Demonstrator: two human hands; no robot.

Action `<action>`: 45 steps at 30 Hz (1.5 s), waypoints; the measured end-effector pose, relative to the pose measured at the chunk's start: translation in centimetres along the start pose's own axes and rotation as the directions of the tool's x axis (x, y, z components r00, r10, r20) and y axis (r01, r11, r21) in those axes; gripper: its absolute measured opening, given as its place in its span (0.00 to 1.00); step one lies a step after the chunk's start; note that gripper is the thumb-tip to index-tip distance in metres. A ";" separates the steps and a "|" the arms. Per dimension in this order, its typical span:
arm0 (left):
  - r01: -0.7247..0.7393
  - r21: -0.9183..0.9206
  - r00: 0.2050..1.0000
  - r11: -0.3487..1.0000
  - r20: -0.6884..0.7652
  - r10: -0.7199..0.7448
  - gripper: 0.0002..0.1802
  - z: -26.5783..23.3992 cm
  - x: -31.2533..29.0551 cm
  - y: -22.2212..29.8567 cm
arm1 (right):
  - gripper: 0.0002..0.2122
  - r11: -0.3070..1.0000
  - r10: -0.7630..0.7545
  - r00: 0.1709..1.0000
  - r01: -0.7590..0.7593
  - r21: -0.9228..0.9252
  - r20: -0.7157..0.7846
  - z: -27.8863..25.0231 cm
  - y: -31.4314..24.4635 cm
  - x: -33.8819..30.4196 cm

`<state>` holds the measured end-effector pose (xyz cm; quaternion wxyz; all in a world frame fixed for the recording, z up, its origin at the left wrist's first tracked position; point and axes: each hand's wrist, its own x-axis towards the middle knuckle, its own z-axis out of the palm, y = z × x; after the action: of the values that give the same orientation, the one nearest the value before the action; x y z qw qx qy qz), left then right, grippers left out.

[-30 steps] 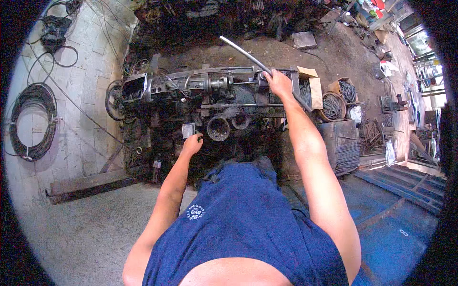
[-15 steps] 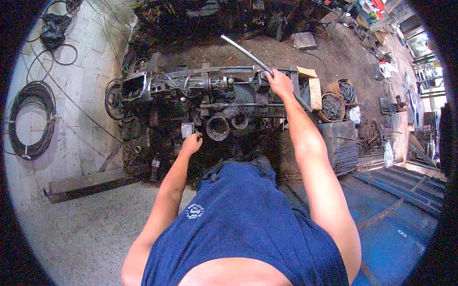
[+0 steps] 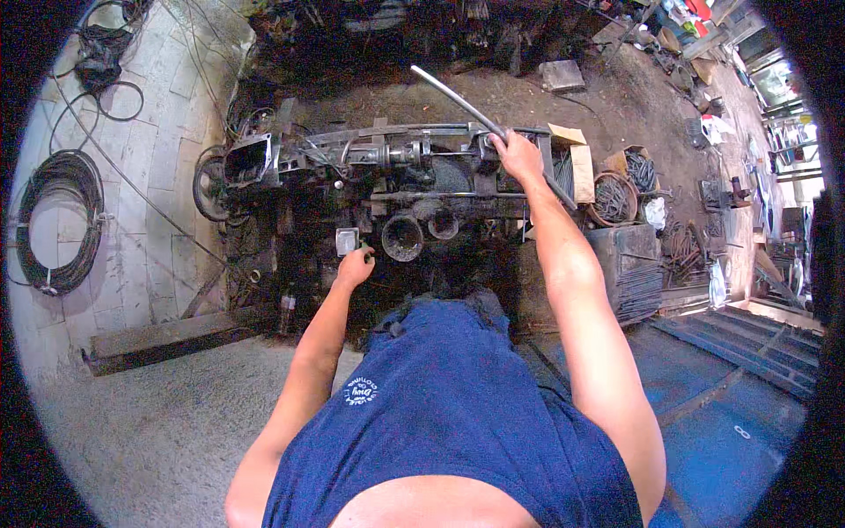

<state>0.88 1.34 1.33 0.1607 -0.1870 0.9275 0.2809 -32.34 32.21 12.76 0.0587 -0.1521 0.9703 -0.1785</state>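
Observation:
My right hand (image 3: 521,157) is closed round a long bare metal bar (image 3: 458,101), which slants over the right part of a dark, greasy machine (image 3: 387,157). The bar's far end points up and to the left, and its lower part passes behind my hand and wrist. On the near left side of the machine, my left hand (image 3: 356,266) has its fingers curled beside a small pale square box (image 3: 348,241). Whatever those fingers hold, if anything, is too dark to make out. Two round cup-like metal containers (image 3: 402,238) sit to the right of that hand.
An open carton (image 3: 581,173) and a round tub of metal pieces (image 3: 613,198) stand at the machine's right end. Bundled rods (image 3: 640,290) lie below them. A cable coil (image 3: 57,222) and a wooden beam (image 3: 176,339) are on the left. A bottle (image 3: 287,310) stands near my left forearm.
The bar and my right hand have shifted very slightly to the right. My left hand stays beside the pale box, with almost no movement.

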 end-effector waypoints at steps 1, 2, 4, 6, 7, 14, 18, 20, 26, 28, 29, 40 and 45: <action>0.011 -0.009 1.000 1.000 0.005 -0.011 0.17 0.1 0.0 -0.1 | 0.23 1.000 0.003 1.000 -0.003 -0.016 0.005 -0.2 -0.3 -0.1; 0.023 -0.019 1.000 1.000 0.010 -0.023 0.17 0.2 0.0 -0.2 | 0.23 0.999 0.006 1.000 -0.005 -0.032 0.010 -0.3 -0.5 -0.1; 0.016 -0.016 1.000 1.000 0.004 -0.016 0.17 0.1 -0.1 0.1 | 0.23 0.999 0.016 1.000 -0.016 -0.045 0.008 -0.2 -0.4 0.0; 0.011 -0.014 1.000 1.000 -0.004 -0.011 0.17 -0.1 -0.1 0.4 | 0.23 0.998 0.023 1.000 -0.023 -0.058 0.006 -0.1 -0.2 0.0; 0.032 -0.013 0.999 0.999 0.013 -0.031 0.17 -0.3 -0.2 0.6 | 0.23 0.998 0.015 1.000 -0.015 -0.054 0.002 -0.1 -0.2 0.0; 0.069 -0.010 0.997 0.998 0.020 -0.069 0.17 -0.4 -0.4 0.8 | 0.24 1.000 0.008 1.000 -0.008 -0.007 0.023 -0.5 -0.3 -0.1; 0.093 0.008 0.995 0.996 0.023 -0.093 0.17 -0.3 -0.4 1.0 | 0.24 1.000 0.006 1.000 -0.006 -0.031 -0.021 -0.3 -0.2 -0.1; 0.089 -0.026 0.996 0.996 0.020 -0.089 0.17 -0.2 -0.4 0.9 | 0.24 0.999 0.027 0.999 -0.027 -0.035 0.020 -0.4 -0.2 0.0; 0.059 -0.030 0.998 0.998 -0.025 -0.060 0.18 -0.1 -0.2 1.2 | 0.24 1.000 0.030 1.000 -0.030 -0.003 -0.007 -1.3 -0.6 -0.8; 0.084 -0.036 0.996 0.996 -0.041 -0.085 0.19 0.2 -0.1 0.9 | 0.24 0.999 0.034 0.999 -0.033 -0.013 0.007 -1.3 -0.8 -0.6; 0.108 -0.042 0.992 0.993 -0.057 -0.110 0.20 0.3 -0.1 0.8 | 0.24 0.999 0.037 0.999 -0.037 -0.023 0.020 -1.3 -0.8 -0.5; 0.088 -0.023 0.994 0.996 -0.068 -0.089 0.18 1.0 0.4 0.4 | 0.24 0.999 0.046 0.998 -0.046 -0.003 0.040 -0.6 -0.1 0.0; 0.108 -0.009 0.993 0.994 -0.054 -0.108 0.17 1.2 0.7 0.0 | 0.24 0.999 0.048 0.997 -0.049 0.014 0.061 -0.6 -0.1 0.2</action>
<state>0.50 1.87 0.11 0.1496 -0.2449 0.9193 0.2693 -32.63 32.29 13.32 0.0939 -0.1334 0.9701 -0.1800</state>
